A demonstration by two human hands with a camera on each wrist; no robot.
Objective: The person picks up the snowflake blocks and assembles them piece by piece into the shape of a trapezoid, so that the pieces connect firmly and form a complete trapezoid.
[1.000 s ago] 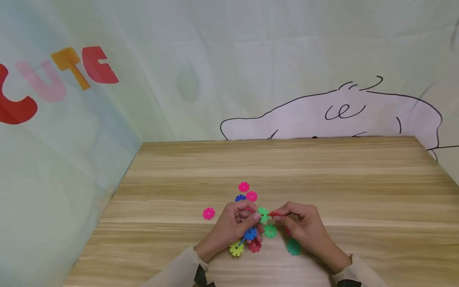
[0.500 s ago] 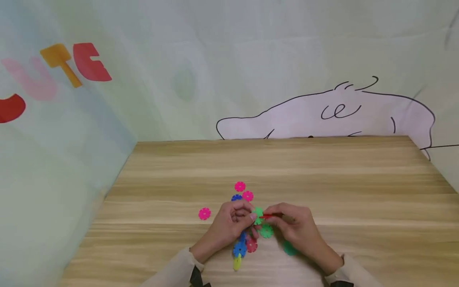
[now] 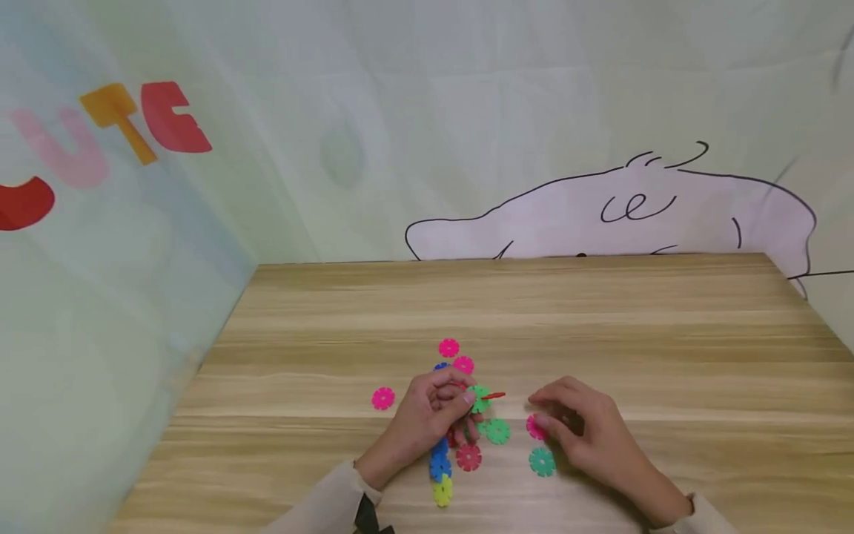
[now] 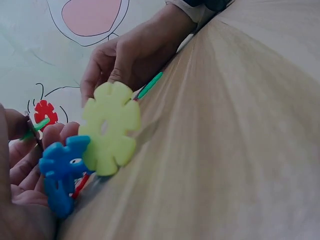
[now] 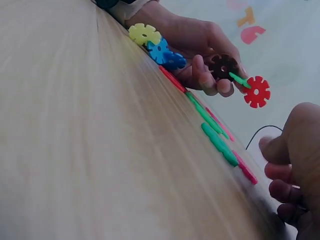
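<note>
My left hand pinches a linked chain of notched plastic snowflake discs between thumb and fingers. From its fingertips a green disc sticks out, with a red disc slotted edge-on into it. In the right wrist view, a dark-looking disc sits at the left fingertips. The chain's other end hangs below the palm: blue discs, then a yellow disc. My right hand is apart from the chain, fingers loosely bent and holding nothing. Its thumb overlaps a pink disc in the head view.
Loose discs lie on the wooden table: a green disc by the right hand, another green disc and a red disc near the left. Beyond are pink discs and a partly hidden dark blue disc.
My right hand has let go of the red disc, which stays in the green one, and moved right toward the loose pink disc. The left hand keeps its grip; the chain's lower end has swung down.
</note>
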